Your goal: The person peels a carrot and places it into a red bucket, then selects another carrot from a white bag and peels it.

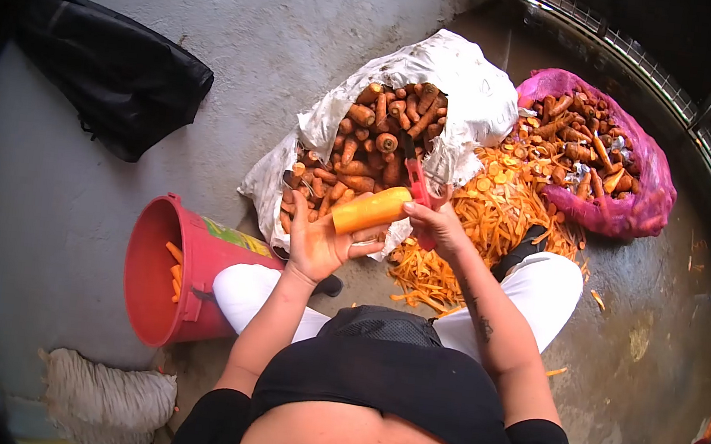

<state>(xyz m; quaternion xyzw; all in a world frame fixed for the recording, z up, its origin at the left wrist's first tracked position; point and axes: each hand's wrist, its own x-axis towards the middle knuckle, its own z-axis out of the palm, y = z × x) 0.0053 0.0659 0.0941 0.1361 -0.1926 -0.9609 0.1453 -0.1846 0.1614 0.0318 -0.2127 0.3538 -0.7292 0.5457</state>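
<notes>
A peeled orange carrot (371, 211) lies across the spread fingers of my left hand (319, 240), which is open with its palm up. My right hand (435, 222) touches the carrot's other end with its thumb. It is closed on a red-handled peeler (415, 181) whose dark tip points away from me. Just beyond my hands, a white sack (466, 73) lies open with many unpeeled carrots (383, 125) in it. A heap of carrot peelings (495, 215) is on the floor near my right hand.
On its side at left lies a red bucket (201, 292) holding a few peeled carrots (174, 271). A pink sack (653, 197) of carrot pieces stands at the back right. A black bag (120, 67) and a rumpled whitish sack (107, 400) lie at left. Metal mesh (625, 47) runs along the right.
</notes>
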